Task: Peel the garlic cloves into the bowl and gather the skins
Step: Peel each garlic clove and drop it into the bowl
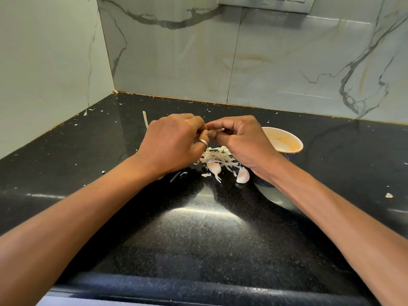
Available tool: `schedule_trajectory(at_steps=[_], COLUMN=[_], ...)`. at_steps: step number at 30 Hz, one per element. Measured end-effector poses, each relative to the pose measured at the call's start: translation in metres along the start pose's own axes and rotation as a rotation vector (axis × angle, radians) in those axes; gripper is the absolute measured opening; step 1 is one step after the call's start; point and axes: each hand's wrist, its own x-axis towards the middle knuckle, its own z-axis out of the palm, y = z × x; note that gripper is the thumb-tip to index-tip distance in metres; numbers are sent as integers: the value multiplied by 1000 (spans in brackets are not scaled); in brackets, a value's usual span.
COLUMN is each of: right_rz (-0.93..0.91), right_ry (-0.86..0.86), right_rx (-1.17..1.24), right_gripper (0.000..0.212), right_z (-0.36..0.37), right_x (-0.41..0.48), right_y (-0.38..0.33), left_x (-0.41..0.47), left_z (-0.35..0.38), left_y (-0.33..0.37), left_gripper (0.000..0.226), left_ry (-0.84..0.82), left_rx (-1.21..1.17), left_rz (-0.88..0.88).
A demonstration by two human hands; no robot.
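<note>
The left hand [174, 144] and the right hand [242, 142] both pinch one garlic clove [215, 130] between their fingertips, above the pile of skins [217, 156]. The bowl [287, 143] stands at 3 o'clock, partly behind the right hand. Two cloves [213, 167] lie at the pile's near edge, and the black counter [209, 228] runs wide from there to its rounded front edge at 6 o'clock.

Two cloves [213, 167] against skin pile [215, 156], bowl [287, 141] nearby

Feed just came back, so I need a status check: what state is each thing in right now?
left hand, pinching the held clove
right hand, pinching its other end
held clove, raised between both hands
skin pile, loose heap on counter
two loose cloves, unpeeled, beside pile
bowl, upright, partly behind right hand
</note>
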Motion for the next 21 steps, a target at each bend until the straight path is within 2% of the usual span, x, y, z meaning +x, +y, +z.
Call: schedule_trajectory(at_steps=[3,9,13,17,21], right_rz=[-10,-24,-17,-9,11], right_ry=[8,68,76,95,133], right_rx=[-35,-58,-72,-73,-29], right_gripper=[18,16,16,17,22], right_z=[-2,-4,-3,-4,-5], right_x=[1,0,0,-1,0], right_y=[-1,-4,-4,-4,-6], left_x=[0,5,3,4,5], left_z=[0,1,2,2,4], left_y=[0,-5,-6,-7,-3], left_gripper=[35,13,20,36,27], left_ry=[2,115,132,131,93], left_rx=[17,-135,-121,-162,-248], left_rz=[11,-5,16,5,-102])
